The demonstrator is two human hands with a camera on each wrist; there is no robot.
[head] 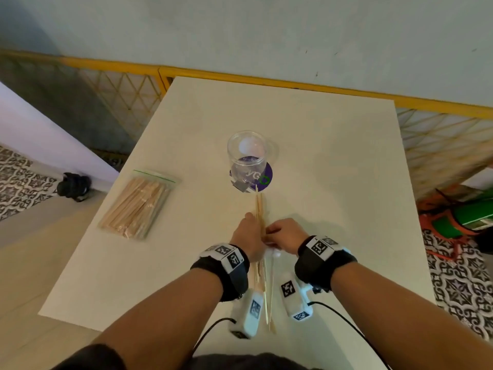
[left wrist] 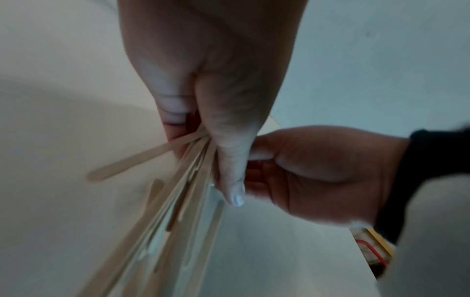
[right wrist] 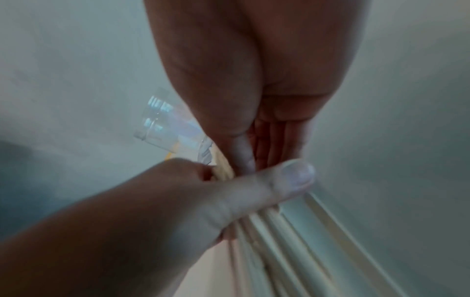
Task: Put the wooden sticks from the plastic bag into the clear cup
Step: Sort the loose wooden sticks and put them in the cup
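Observation:
A bundle of thin wooden sticks [head: 259, 206] is held level over the white table [head: 333, 182], its far tips pointing at the clear cup [head: 250, 152]. My left hand [head: 252, 222] grips the bundle around its middle, thumb across the sticks [left wrist: 178, 211]. My right hand [head: 272, 233] pinches the same bundle from the right side, right against the left hand. In the right wrist view my right hand [right wrist: 251, 152] meets the left thumb over the sticks [right wrist: 279, 241]. The cup stands upright and holds no sticks. The plastic bag [head: 138, 204] lies at the left, still full of sticks.
A purple round coaster [head: 264, 177] lies under the cup. A yellow lattice fence [head: 128, 86] runs behind and right of the table. A black object [head: 73, 185] sits on the floor at left, and green and orange items [head: 458, 220] at right.

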